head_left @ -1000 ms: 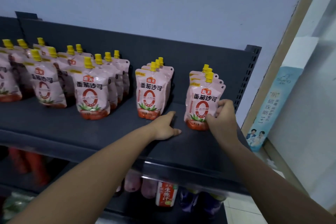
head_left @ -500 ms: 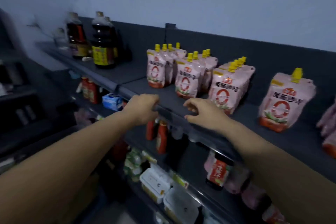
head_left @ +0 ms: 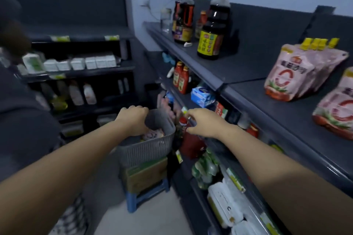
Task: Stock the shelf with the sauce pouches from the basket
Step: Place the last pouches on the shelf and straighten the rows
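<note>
Pink sauce pouches (head_left: 152,133) wait in the grey ribbed plastic basket (head_left: 147,150), where the left hand (head_left: 133,120) dips in, grip hidden, while the right hand (head_left: 205,123) hovers with a slack, empty grip; next, probably, lifting one onto the dark metal shelf (head_left: 248,74).

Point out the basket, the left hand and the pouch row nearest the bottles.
basket (head_left: 145,151): head view, ribbed front wall.
left hand (head_left: 133,120): head view, back of hand.
pouch row (head_left: 284,76): head view, front label.
</note>
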Demonstrator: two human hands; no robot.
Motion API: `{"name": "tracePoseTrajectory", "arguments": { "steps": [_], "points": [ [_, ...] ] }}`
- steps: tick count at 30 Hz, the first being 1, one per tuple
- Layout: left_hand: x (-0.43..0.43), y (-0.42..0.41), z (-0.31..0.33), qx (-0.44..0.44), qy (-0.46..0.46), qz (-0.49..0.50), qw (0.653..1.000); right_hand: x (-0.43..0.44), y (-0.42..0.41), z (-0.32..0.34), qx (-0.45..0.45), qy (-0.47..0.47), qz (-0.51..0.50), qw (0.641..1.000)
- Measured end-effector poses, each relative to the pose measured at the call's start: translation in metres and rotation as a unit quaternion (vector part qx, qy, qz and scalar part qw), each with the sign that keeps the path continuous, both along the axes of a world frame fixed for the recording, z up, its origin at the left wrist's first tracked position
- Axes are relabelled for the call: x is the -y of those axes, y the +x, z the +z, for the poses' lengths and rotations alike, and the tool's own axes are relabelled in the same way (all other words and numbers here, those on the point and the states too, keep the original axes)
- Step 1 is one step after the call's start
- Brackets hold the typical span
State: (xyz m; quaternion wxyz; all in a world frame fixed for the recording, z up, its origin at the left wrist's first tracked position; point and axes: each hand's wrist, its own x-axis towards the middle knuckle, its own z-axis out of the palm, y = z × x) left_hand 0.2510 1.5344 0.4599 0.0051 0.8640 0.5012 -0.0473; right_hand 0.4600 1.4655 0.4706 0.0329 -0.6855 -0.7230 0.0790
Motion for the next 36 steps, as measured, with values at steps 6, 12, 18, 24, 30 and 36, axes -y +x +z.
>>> {"name": "tracePoseTrajectory", "arguments": {
  "steps": [6,12,18,24,30,36],
  "points": [
    [-0.072,0.0,-0.037,-0.029,-0.052,0.081,0.995,-0.098,0.006,-0.034,0.004,-0.044,0.065,0.997],
    [-0.137,0.002,-0.068,-0.025,-0.116,0.146,0.982,-0.193,0.02,-0.064,0.006,-0.105,0.1,0.989],
    [-0.182,-0.014,-0.115,-0.023,-0.167,0.194,0.966,-0.265,0.012,-0.118,0.012,-0.184,0.117,0.976],
    [-0.245,-0.04,-0.162,-0.02,-0.224,0.193,0.955,-0.329,-0.001,-0.18,-0.001,-0.259,0.091,0.962],
    [-0.322,-0.065,-0.203,-0.015,-0.279,0.168,0.945,-0.386,-0.009,-0.229,0.011,-0.334,0.023,0.942],
    [-0.374,-0.062,-0.239,-0.023,-0.308,0.128,0.943,-0.42,-0.022,-0.266,-0.015,-0.374,-0.026,0.927]
  ]
}}
